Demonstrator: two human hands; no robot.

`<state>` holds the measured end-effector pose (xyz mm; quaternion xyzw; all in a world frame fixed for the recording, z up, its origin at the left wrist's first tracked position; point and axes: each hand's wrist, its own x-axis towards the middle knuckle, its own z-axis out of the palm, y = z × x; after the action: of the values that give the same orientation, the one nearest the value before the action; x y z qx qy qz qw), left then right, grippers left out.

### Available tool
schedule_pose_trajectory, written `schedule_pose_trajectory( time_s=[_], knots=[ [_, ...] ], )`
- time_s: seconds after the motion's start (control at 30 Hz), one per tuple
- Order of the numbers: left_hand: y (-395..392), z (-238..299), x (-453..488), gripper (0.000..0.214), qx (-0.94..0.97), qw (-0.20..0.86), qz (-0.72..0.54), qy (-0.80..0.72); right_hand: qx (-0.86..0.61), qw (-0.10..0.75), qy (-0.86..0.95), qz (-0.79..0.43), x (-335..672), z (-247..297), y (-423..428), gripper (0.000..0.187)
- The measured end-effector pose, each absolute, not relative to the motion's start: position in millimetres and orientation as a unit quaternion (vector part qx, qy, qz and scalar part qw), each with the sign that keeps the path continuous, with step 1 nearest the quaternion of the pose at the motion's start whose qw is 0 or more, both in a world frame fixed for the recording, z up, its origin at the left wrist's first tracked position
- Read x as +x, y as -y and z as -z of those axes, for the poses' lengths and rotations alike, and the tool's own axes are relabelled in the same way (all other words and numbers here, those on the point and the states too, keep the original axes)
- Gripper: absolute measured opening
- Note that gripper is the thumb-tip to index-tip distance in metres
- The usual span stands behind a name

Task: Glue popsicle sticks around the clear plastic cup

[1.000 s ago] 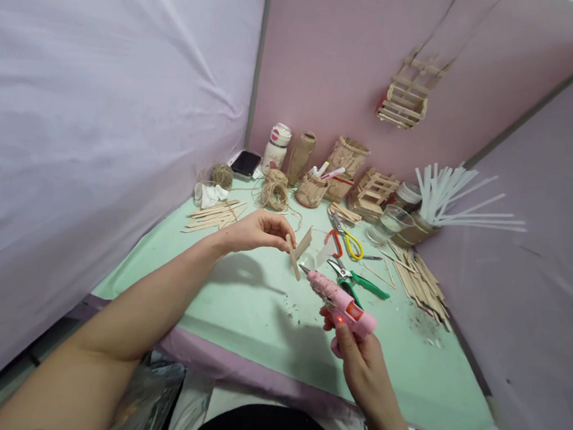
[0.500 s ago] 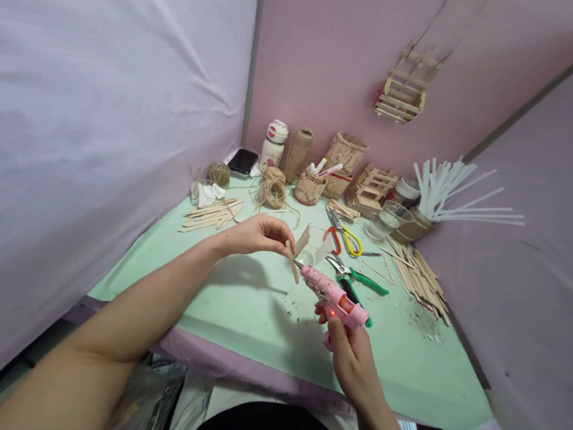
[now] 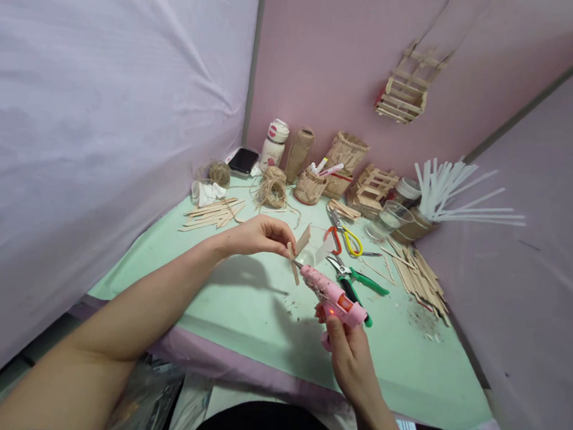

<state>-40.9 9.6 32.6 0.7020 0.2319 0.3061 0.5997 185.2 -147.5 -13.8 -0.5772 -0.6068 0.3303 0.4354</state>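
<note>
Above the middle of the table, my left hand (image 3: 267,235) pinches a short wooden craft stick (image 3: 294,273) between thumb and fingertips. My right hand (image 3: 347,351) is wrapped round the handle of a pink hot glue gun (image 3: 327,289), whose small light glows red. The gun's metal nozzle meets the stick, or sits right at it, just below my left fingertips. Behind the stick stands a clear container (image 3: 319,251) with pale upright flaps; part of it is hidden. Green-handled pruning shears (image 3: 368,282) lie just beyond the gun, which partly covers them.
Scissors (image 3: 351,242) with red and yellow handles lie behind the shears. Craft sticks (image 3: 419,277) are heaped at right, more sticks (image 3: 213,214) at left. Twine (image 3: 272,188), a pen cup (image 3: 309,187), a clear cup (image 3: 389,220) and white glue sticks (image 3: 443,192) line the back.
Almost nothing differs. My hands, the stick and the glue gun stay in place, with the nozzle shifted very slightly up along the stick.
</note>
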Motion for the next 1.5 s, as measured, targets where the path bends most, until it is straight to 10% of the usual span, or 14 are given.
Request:
schedule_pose_trajectory(
  time_s=[1.5],
  knots=[
    [-10.5, -38.4, -45.0, 0.027, 0.703, 0.558, -0.363, -0.25, -0.584, 0.422, 0.616, -0.318, 189.3, 10.7, 148.7, 0.046]
  ],
)
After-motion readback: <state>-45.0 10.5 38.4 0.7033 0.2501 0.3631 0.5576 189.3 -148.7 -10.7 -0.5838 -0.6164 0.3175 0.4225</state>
